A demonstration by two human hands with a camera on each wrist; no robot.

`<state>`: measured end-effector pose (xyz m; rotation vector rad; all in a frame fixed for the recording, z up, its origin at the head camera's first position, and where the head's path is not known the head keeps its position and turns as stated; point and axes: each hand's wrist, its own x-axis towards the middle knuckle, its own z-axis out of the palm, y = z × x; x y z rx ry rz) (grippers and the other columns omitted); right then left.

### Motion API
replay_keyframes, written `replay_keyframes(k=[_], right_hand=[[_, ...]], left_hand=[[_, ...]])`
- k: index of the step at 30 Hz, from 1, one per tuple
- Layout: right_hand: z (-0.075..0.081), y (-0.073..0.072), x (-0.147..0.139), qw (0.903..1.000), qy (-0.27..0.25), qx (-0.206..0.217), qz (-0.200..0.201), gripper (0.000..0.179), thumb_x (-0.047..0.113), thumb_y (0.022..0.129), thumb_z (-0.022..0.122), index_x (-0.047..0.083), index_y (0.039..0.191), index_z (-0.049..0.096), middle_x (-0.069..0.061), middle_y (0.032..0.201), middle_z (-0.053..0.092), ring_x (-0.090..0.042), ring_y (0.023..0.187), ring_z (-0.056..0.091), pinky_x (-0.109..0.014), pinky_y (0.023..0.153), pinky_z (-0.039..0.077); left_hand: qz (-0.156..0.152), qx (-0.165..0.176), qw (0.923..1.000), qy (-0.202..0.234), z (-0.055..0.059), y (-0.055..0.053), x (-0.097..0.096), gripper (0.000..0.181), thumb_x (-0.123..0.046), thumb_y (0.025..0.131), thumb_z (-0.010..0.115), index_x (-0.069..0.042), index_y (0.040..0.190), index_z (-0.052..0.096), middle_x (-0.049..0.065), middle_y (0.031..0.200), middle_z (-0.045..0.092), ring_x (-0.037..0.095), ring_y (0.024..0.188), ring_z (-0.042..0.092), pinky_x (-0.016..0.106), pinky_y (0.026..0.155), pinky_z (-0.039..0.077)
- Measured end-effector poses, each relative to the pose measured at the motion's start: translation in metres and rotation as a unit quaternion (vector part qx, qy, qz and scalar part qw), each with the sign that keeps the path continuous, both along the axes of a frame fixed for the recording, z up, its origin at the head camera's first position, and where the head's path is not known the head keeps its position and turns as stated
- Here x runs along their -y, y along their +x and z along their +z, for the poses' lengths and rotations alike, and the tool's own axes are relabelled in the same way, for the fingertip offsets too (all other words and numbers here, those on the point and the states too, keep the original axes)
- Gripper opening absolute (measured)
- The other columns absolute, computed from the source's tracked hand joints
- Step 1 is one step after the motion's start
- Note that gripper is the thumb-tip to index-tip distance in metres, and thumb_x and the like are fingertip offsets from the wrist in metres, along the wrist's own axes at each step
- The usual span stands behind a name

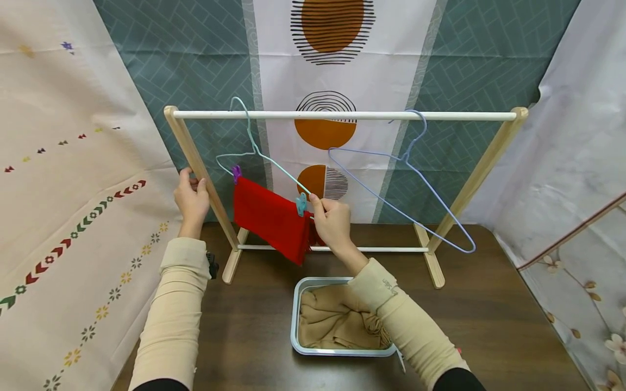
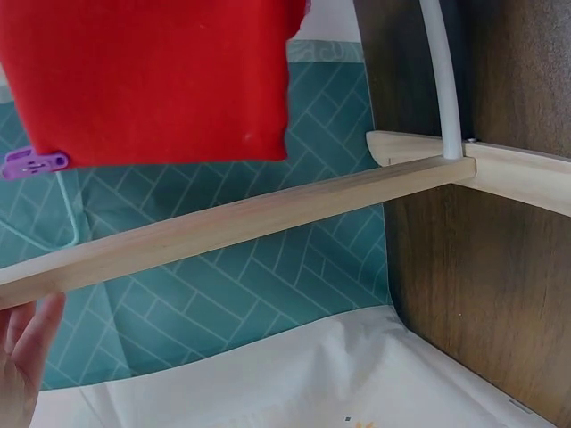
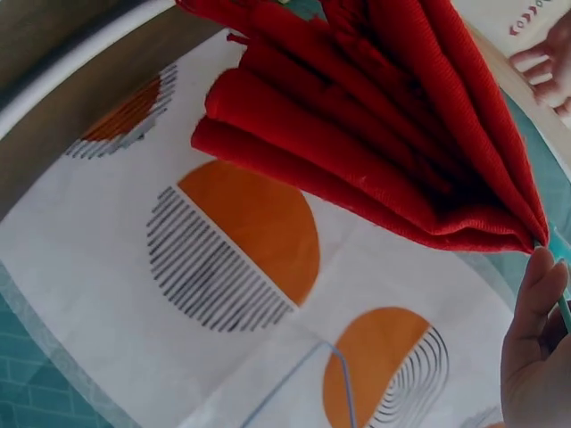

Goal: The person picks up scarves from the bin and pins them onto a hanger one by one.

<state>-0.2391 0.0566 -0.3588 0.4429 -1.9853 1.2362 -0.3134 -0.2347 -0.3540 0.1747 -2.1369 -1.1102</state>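
A red fringed cloth (image 1: 264, 212) hangs folded from a mint-green hanger (image 1: 274, 163), which is hooked over the rack's white top bar. A purple clothespin (image 1: 237, 174) and a teal clothespin (image 1: 301, 204) fasten it. With thumb and fingers, my right hand (image 1: 333, 220) pinches the hanger's lower right end beside the teal clothespin; that end tilts downward. At the left wooden post (image 1: 195, 157), my left hand (image 1: 192, 201) has its fingertips against the outer side, fingers loosely bent. The right wrist view shows the cloth's layered folds (image 3: 357, 134) above the right fingertips.
A blue hanger (image 1: 406, 163) hangs unladen at the right of the drying rack (image 1: 342, 115). Below, a grey-blue basket (image 1: 295, 320) holds a brown fringed cloth (image 1: 337, 320) on the dark wooden table (image 1: 244, 336). Patterned fabric (image 1: 215, 70) hangs behind the rack.
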Motion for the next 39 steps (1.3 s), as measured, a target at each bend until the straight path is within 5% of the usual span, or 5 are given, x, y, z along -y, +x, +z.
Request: replay_keyframes(k=[13, 22, 27, 39], right_hand=[[-0.020, 0.000, 0.004, 0.9994, 0.031, 0.010, -0.003, 0.052, 0.015, 0.088, 0.059, 0.009, 0.041, 0.038, 0.005, 0.041, 0.029, -0.009, 0.039, 0.026, -0.020, 0.037, 0.017], [-0.021, 0.003, 0.000, 0.9946, 0.069, 0.077, -0.011, 0.046, 0.023, 0.089, 0.055, 0.010, 0.048, 0.038, 0.004, 0.043, 0.031, -0.013, 0.042, 0.032, -0.023, 0.041, 0.020], [-0.023, 0.008, -0.004, 0.9910, 0.078, 0.109, -0.002, 0.032, 0.027, 0.088, 0.058, 0.008, 0.061, 0.054, 0.002, 0.049, 0.045, -0.015, 0.049, 0.042, -0.025, 0.045, 0.031], [-0.017, 0.026, -0.030, 0.9926, 0.069, 0.097, 0.019, 0.025, 0.026, 0.084, 0.064, 0.010, 0.066, 0.059, 0.004, 0.054, 0.053, -0.009, 0.051, 0.048, -0.024, 0.049, 0.039]], left_hand=[[0.003, -0.005, 1.0000, -0.003, 0.001, -0.002, -0.003, 0.030, -0.007, 0.091, 0.052, 0.001, 0.119, 0.049, 0.025, 0.091, 0.058, 0.034, 0.079, 0.057, 0.041, 0.075, 0.043], [-0.001, -0.010, 1.0000, 0.000, -0.001, -0.002, -0.003, 0.029, -0.009, 0.091, 0.052, 0.001, 0.119, 0.050, 0.025, 0.091, 0.058, 0.034, 0.080, 0.057, 0.041, 0.075, 0.043], [0.004, -0.008, 1.0000, 0.002, -0.002, -0.001, 0.000, 0.029, -0.009, 0.091, 0.052, 0.001, 0.119, 0.050, 0.025, 0.091, 0.057, 0.034, 0.081, 0.056, 0.041, 0.076, 0.043], [0.008, -0.004, 1.0000, 0.003, -0.002, 0.001, 0.001, 0.029, -0.009, 0.091, 0.052, 0.000, 0.119, 0.050, 0.024, 0.090, 0.058, 0.032, 0.080, 0.055, 0.041, 0.077, 0.042]])
